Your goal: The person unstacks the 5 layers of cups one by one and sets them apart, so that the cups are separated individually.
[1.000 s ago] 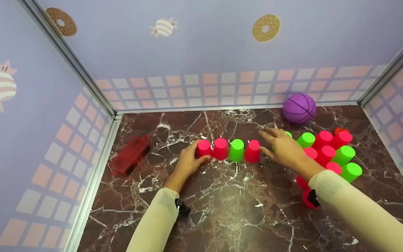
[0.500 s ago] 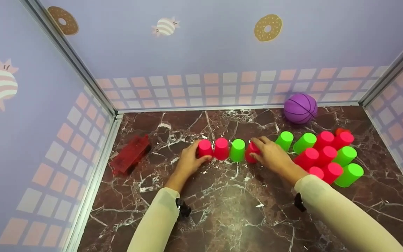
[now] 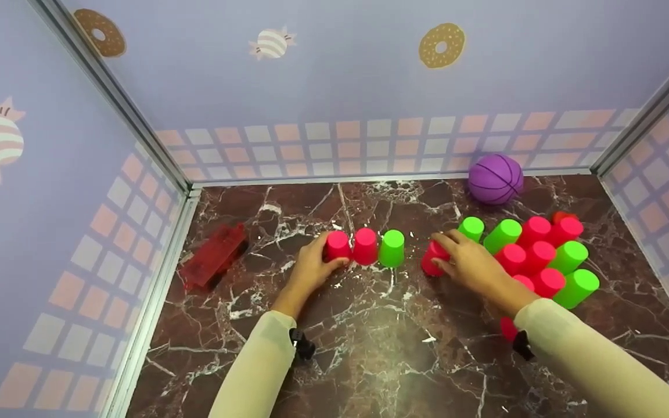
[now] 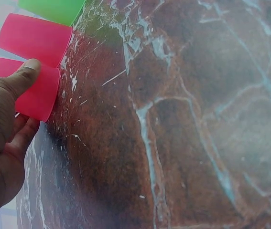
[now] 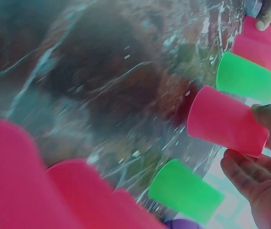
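Note:
Upside-down cups stand on the dark marbled surface. My left hand [image 3: 310, 268] grips the pink cup [image 3: 338, 245] at the left end of a short row, thumb [image 4: 26, 76] across its near side. Beside that cup stand another pink cup [image 3: 365, 247] and a green cup [image 3: 392, 248]. My right hand [image 3: 474, 264] pinches a pink cup [image 5: 226, 121] near its base, which faces up; a gap separates it from the green cup. Just behind the right hand is a green cup [image 3: 472, 228]. My right hand and forearm partly cover the cups at the right.
Several pink and green cups [image 3: 540, 255] cluster at the right, with a lone pink cup [image 3: 507, 329] by the right sleeve. A purple toy basketball [image 3: 496, 179] sits at the back wall. At the left lies a translucent red block-shaped object [image 3: 215, 258]. Patterned walls enclose the surface.
My right hand came left, took hold of the pink cup at the row's right end and drew it rightward, away from the green cup. The left hand has stayed in place.

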A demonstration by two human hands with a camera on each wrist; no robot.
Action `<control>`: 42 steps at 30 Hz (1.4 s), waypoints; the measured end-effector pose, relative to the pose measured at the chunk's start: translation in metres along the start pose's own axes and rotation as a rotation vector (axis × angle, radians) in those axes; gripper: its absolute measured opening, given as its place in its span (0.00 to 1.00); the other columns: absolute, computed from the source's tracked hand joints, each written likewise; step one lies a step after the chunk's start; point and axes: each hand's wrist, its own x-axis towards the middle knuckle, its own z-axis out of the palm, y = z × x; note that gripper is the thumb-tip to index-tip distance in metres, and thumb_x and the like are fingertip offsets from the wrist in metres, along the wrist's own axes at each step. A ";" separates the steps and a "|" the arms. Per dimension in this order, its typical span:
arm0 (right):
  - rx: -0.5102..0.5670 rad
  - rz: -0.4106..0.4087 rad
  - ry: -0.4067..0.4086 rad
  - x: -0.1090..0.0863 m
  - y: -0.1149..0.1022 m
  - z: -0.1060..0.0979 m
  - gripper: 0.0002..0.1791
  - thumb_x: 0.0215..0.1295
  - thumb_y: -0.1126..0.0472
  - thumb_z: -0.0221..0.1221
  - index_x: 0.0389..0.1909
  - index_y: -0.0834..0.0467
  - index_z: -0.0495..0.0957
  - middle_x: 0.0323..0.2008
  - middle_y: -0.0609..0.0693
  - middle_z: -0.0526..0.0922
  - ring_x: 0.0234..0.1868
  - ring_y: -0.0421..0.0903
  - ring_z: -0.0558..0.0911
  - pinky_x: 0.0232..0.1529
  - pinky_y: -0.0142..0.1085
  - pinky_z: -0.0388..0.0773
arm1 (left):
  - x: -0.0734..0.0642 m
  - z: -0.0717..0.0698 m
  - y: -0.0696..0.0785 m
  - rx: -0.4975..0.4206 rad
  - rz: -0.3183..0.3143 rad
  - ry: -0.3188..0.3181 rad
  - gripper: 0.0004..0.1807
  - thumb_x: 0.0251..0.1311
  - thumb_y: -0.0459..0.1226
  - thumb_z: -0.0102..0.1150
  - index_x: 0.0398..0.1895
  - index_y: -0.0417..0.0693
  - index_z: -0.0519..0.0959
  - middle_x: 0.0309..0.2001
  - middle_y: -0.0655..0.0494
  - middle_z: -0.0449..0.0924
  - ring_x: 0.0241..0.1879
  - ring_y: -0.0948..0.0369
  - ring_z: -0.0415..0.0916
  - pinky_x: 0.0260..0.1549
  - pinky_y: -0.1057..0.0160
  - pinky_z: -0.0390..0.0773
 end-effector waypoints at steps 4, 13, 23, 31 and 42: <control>-0.030 0.005 0.004 -0.014 0.011 -0.006 0.31 0.71 0.62 0.74 0.71 0.67 0.77 0.55 0.67 0.83 0.46 0.67 0.90 0.49 0.61 0.90 | -0.004 -0.004 0.006 -0.038 0.044 0.027 0.41 0.54 0.63 0.78 0.68 0.55 0.80 0.57 0.47 0.92 0.58 0.47 0.90 0.60 0.45 0.87; -0.042 0.006 0.035 -0.034 0.029 -0.019 0.29 0.69 0.65 0.75 0.67 0.68 0.78 0.56 0.67 0.83 0.45 0.68 0.90 0.45 0.62 0.90 | -0.011 -0.020 0.028 -0.081 0.014 0.025 0.39 0.56 0.57 0.80 0.68 0.51 0.80 0.59 0.41 0.91 0.59 0.41 0.89 0.63 0.38 0.85; -0.052 0.042 0.018 -0.039 0.037 -0.022 0.29 0.71 0.64 0.73 0.68 0.69 0.77 0.58 0.72 0.83 0.45 0.72 0.89 0.47 0.65 0.89 | -0.008 -0.015 0.025 -0.091 -0.012 0.007 0.39 0.55 0.55 0.82 0.68 0.52 0.80 0.60 0.44 0.91 0.60 0.42 0.89 0.66 0.39 0.83; -0.069 0.040 0.017 -0.040 0.038 -0.024 0.29 0.71 0.65 0.72 0.68 0.69 0.76 0.57 0.72 0.82 0.43 0.72 0.89 0.46 0.65 0.89 | -0.009 -0.021 0.036 -0.062 -0.021 -0.003 0.37 0.57 0.52 0.82 0.67 0.50 0.80 0.59 0.41 0.90 0.60 0.41 0.88 0.65 0.38 0.84; -0.081 0.030 0.035 -0.039 0.039 -0.028 0.31 0.71 0.63 0.73 0.70 0.70 0.76 0.58 0.72 0.83 0.47 0.72 0.89 0.50 0.66 0.89 | 0.004 0.004 -0.011 -0.011 0.019 -0.003 0.45 0.51 0.69 0.75 0.69 0.58 0.80 0.59 0.50 0.92 0.60 0.49 0.90 0.62 0.46 0.87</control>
